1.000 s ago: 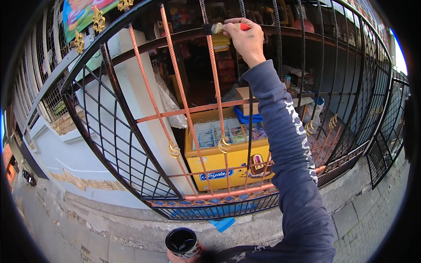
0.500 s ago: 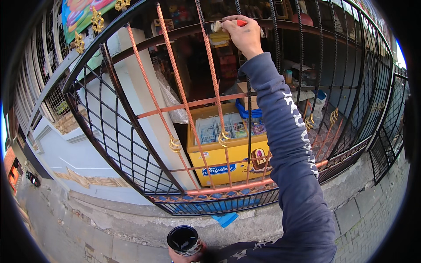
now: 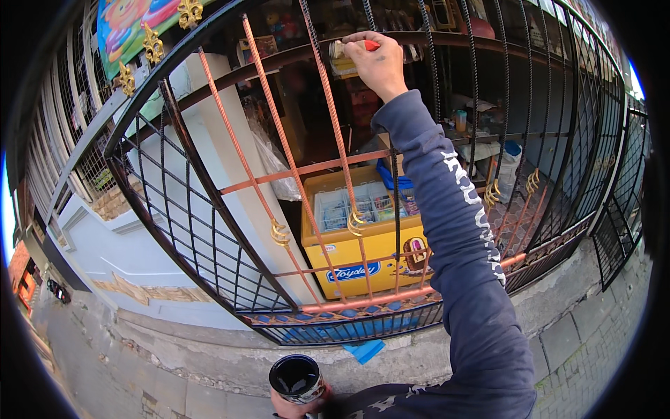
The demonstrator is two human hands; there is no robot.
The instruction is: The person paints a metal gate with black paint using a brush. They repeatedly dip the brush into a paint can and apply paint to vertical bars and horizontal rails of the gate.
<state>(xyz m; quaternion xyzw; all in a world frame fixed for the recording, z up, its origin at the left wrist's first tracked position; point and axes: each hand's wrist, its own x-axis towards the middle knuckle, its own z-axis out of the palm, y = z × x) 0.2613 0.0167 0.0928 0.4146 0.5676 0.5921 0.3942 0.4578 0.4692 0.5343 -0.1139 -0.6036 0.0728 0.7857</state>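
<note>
My right hand (image 3: pixel 382 70) is raised at the upper part of a metal fence, closed round a paintbrush (image 3: pixel 372 45) with a red handle. The pale bristles point left, close to a twisted vertical bar (image 3: pixel 326 91); whether they touch it I cannot tell. That bar is black near its top and reddish copper below. Low in the picture, my left hand (image 3: pixel 285 407) grips a can (image 3: pixel 296 377) with a dark, shiny inside, likely black paint. The can is upright.
Other fence bars (image 3: pixel 271 98) to the left are reddish; those on the right (image 3: pixel 474 84) are black. Gold curls decorate several bars. Behind stands a yellow chest freezer (image 3: pixel 363 269). A blue sheet (image 3: pixel 364 350) lies on the pavement below. Gold spearheads (image 3: pixel 152 43) top the left edge.
My right hand and brush have shifted slightly left and down in the picture. The whole view has moved a little. The can stays in my left hand.
</note>
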